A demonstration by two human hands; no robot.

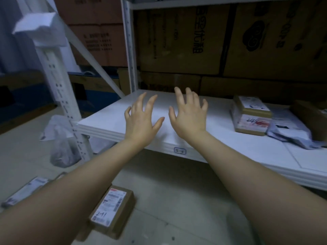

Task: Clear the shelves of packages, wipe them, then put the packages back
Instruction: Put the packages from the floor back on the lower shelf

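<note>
left hand: fingers spread apart, gripping nothing, over the bare left part of the white shelf. right hand: just beside it, fingers likewise apart, empty. stacked packages: on the same shelf, well to the right of the right fingertips, untouched. grey mailer bag: against the stack's right side. labelled box: on the floor below the shelf, beside the left forearm. flat package: floor, far left.
</note>
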